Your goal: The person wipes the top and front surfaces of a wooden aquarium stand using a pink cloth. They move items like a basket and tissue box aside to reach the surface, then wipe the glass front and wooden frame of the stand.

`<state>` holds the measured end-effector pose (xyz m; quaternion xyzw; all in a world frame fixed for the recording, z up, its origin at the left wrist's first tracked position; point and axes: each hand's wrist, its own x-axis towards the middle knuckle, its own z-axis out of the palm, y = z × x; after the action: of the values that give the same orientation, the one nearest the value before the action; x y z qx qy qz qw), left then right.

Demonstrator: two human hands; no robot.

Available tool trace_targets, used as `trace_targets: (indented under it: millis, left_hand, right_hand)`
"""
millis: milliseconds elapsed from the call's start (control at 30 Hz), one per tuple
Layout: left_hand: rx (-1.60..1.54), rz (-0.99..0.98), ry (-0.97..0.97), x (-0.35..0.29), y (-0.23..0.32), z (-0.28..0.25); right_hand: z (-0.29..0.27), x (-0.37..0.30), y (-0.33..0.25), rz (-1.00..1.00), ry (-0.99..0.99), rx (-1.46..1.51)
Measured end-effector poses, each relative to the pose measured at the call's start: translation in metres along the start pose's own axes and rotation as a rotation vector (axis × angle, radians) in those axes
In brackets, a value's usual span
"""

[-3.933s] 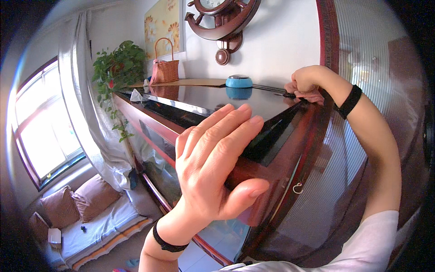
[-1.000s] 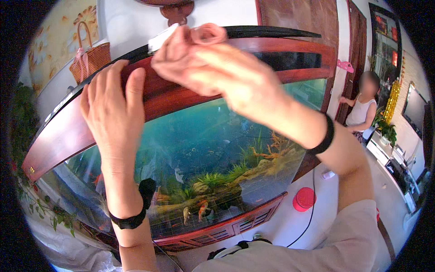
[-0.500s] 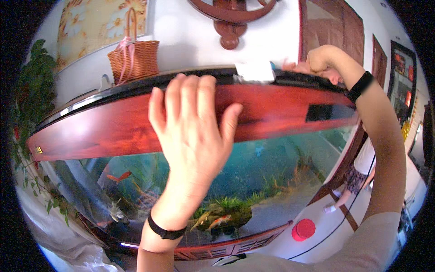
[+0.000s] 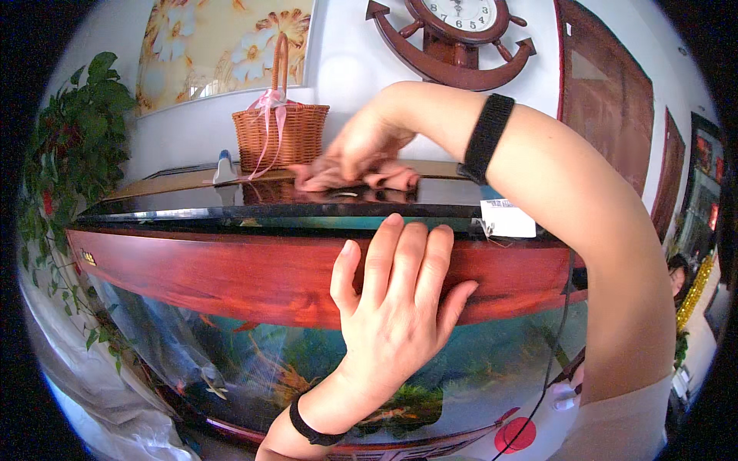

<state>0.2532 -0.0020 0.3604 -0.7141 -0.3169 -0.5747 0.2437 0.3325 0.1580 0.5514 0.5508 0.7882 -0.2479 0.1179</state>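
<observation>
My left hand [image 4: 400, 296] lies with spread fingers on the red wood-grain front panel [image 4: 192, 265] of a fish tank [image 4: 500, 353]. Its fingertips reach the panel's top rim. Across the top, my right hand [image 4: 367, 142] presses a pinkish cloth [image 4: 393, 180] onto the glossy black lid [image 4: 184, 201]; both are somewhat smeared by motion. A narrow gap shows between the lid's front edge and the panel. Behind the glass are plants and orange fish, partly hidden by my left forearm. A white label [image 4: 507, 219] hangs at the lid's front edge.
Behind the lid stand a wicker basket [image 4: 280, 138] with a pink ribbon and a small white-and-blue bottle [image 4: 225, 167]. A leafy plant [image 4: 84, 131] is at the left. An anchor-shaped clock [image 4: 461, 54] hangs above. A dark cable [image 4: 555, 338] runs down at the right.
My right hand has come from the tank's right end to the middle of the lid with the cloth. My left hand stays on the panel. The view has shifted, showing more of the lid's top.
</observation>
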Motion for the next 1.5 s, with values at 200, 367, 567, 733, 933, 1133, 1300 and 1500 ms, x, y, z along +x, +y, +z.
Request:
trace_targets:
  millis: [200,367,567,733,933,1133,1300,1500]
  left_hand:
    - [0.006,0.022,0.039,-0.002,-0.004,0.001]
    - [0.016,0.037,0.059,-0.003,-0.006,0.003]
    - [-0.007,0.054,0.063,0.002,-0.004,0.002]
    - [0.031,0.062,0.085,0.004,-0.005,0.000]
    - [0.073,0.072,0.106,0.002,-0.007,0.005]
    - [0.114,0.133,0.195,-0.006,-0.004,0.010]
    - [0.114,0.180,0.244,-0.008,-0.001,0.021]
    - [0.154,0.179,0.249,-0.011,-0.009,0.019]
  right_hand:
    - [0.004,-0.009,-0.001,-0.085,-0.006,-0.080]
    - [-0.018,-0.048,0.091,0.223,-0.149,-0.115]
    - [0.008,-0.149,0.202,0.676,0.181,-0.074]
    - [0.030,-0.225,0.246,0.937,0.242,0.084]
    - [0.060,-0.291,0.248,1.019,0.329,-0.027]
    - [0.128,-0.314,0.255,0.689,0.924,0.011]
    - [0.174,-0.288,0.202,0.556,1.226,-0.314]
    - [0.209,-0.215,0.119,0.101,1.493,-0.380]
